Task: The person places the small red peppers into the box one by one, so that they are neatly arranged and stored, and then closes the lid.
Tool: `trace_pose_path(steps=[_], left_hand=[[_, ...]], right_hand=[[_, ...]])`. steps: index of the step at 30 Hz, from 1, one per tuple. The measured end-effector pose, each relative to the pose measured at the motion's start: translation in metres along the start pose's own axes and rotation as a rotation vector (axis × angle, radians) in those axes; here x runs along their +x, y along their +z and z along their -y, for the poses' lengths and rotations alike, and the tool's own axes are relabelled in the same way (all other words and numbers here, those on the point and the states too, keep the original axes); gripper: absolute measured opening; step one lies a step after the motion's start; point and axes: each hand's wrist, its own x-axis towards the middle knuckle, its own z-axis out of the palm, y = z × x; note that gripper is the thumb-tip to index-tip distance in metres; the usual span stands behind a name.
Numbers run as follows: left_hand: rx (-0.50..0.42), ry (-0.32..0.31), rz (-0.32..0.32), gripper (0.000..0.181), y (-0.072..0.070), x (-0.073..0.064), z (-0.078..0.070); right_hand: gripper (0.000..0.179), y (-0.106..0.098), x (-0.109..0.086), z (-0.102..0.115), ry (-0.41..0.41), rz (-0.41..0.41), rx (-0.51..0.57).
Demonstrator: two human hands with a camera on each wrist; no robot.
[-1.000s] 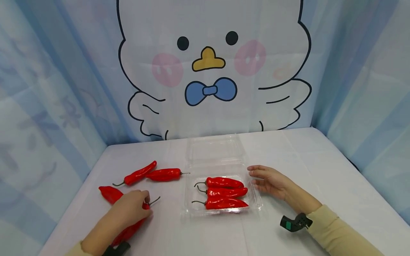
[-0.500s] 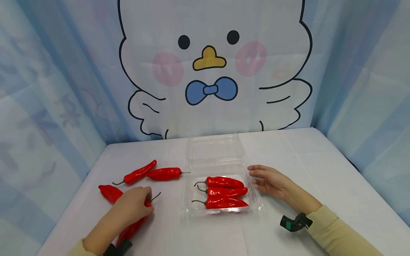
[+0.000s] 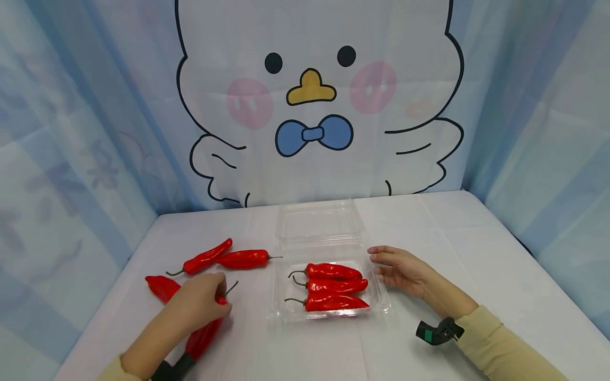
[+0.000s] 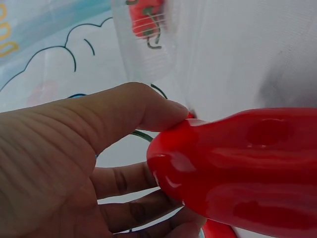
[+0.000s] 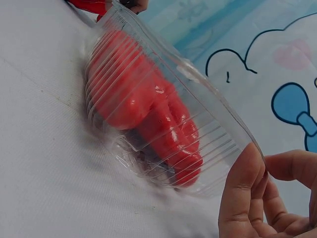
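Note:
My left hand (image 3: pixel 202 301) pinches a red chili pepper (image 4: pixel 247 163) near its stem end, thumb on one side and fingers on the other. The pepper's body slants down toward the wrist in the head view, partly covered by the hand and wrist camera. A clear plastic clamshell container (image 3: pixel 350 255) lies with its lid (image 3: pixel 319 222) folded back. Inside its base, three red peppers (image 3: pixel 335 302) lie side by side, stems to the left. At the right rim, my right hand (image 3: pixel 402 270) holds the edge between thumb and finger, as the right wrist view shows.
Left of the container, two red peppers (image 3: pixel 244 259) lie close together on the white table (image 3: pixel 305 354). Another pepper (image 3: pixel 162 288) lies farther left, partly behind the left hand. Patterned curtains (image 3: pixel 538 159) enclose the table at the back and sides.
My left hand has moved slightly up and to the right, and the pinched pepper has come with it. The right hand and the container have stayed put.

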Motion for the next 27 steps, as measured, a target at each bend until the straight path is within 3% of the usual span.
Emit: trace_pose_path(steps=[10,18,27], left_hand=[[-0.075,0.039,-0.055,0.047,-0.009,-0.004,-0.006],[-0.106,0.116,-0.102,0.036,-0.018,-0.007,-0.006],[-0.140,0.129,-0.139,0.036,-0.028,-0.008,-0.005]], right_hand=[[0.029,0.000,-0.001,0.000,0.000,0.010,-0.002],[0.037,0.000,0.000,-0.001,-0.001,-0.002,-0.001],[0.038,0.001,-0.001,0.000,-0.001,-0.004,-0.010]])
